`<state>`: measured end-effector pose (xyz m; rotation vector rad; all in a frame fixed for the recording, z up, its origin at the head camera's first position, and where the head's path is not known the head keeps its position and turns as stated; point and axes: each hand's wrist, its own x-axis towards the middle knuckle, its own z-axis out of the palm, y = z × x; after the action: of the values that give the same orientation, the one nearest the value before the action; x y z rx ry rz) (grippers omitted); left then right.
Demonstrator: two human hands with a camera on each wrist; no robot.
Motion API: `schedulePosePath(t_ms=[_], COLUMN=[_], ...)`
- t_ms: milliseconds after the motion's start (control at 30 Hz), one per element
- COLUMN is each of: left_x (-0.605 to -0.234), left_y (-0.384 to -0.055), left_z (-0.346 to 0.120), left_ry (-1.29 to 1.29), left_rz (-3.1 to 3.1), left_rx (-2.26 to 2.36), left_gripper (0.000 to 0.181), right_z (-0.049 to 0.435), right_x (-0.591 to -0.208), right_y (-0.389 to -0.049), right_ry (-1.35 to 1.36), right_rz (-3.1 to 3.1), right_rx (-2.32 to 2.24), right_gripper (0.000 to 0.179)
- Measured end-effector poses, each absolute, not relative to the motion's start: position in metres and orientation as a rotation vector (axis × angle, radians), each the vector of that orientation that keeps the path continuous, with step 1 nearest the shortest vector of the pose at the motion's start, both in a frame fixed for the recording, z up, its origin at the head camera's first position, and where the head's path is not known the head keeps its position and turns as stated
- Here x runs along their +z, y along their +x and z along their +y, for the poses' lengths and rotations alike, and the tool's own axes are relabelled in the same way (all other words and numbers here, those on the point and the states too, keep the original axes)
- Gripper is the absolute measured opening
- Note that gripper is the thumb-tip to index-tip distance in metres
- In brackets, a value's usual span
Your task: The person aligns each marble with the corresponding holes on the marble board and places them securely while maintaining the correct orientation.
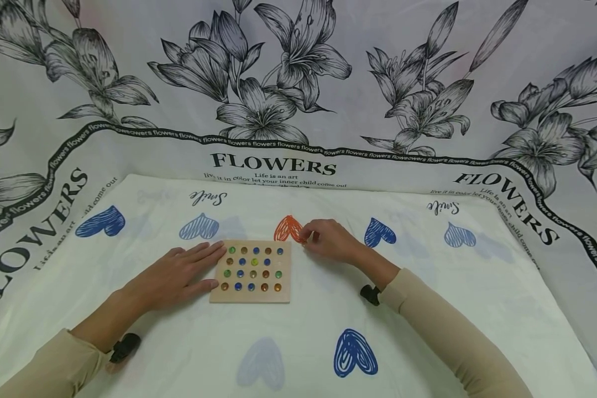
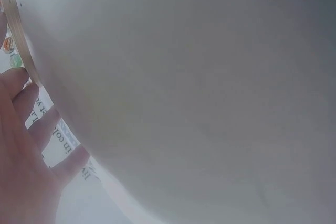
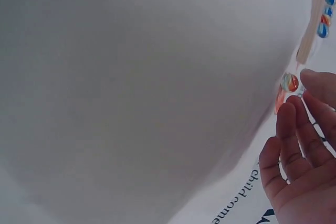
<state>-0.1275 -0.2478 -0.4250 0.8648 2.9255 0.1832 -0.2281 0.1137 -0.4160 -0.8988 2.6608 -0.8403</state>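
Note:
A square light wooden board (image 1: 284,296) lies on the white cloth, with rows of coloured glass marbles (image 1: 254,262) set in it. My left hand (image 1: 179,276) rests at its left side, fingertips touching the edge. In the left wrist view the fingers are extended beside the board's edge (image 2: 21,40). Just off the board's upper right corner, my right hand (image 1: 330,240) is low over the cloth with bent fingers. A single orange and white marble (image 3: 290,82) shows at its thumb and fingertips; whether they pinch it or only stand around it is unclear.
The cloth carries printed hearts, among them a red heart (image 1: 287,228) under the right fingertips and a blue heart (image 1: 355,354) nearer me. Behind stands a hanging cloth (image 1: 358,110) with black flower prints. A small black wrist camera (image 1: 370,294) sits on the right wrist.

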Motion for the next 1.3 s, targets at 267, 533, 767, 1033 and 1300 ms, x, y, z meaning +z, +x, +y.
schedulePosePath(t_ms=[267,533,767,1033,1300], left_x=[-0.4264,-0.4246,-0.425,-0.4243,-0.4227], left_y=[-0.1279,-0.1272,-0.1271,-0.1271,-0.127], left_z=[-0.2485,-0.2477,-0.2479,-0.2473,-0.2466], left_ry=[0.862,0.858,0.87,0.848,0.857], left_rz=[2.931,2.934,2.938,2.922,2.925], left_rx=[0.189,0.198,0.199,0.202,0.175], left_gripper=[0.073,0.073,0.073,0.074,0.074], right_z=[0.1118,0.1091,0.1092,0.11,0.1054], right_x=[-0.4243,-0.4242,-0.4243,-0.4226,-0.4154], right_y=[-0.2281,-0.2261,-0.226,-0.2247,-0.219], right_ry=[-0.891,-0.869,-0.877,-0.874,-0.901], right_rz=[2.647,2.666,2.679,2.701,2.707], right_rx=[-0.849,-0.811,-0.804,-0.789,-0.812], right_gripper=[0.019,0.019,0.018,0.016,0.014])
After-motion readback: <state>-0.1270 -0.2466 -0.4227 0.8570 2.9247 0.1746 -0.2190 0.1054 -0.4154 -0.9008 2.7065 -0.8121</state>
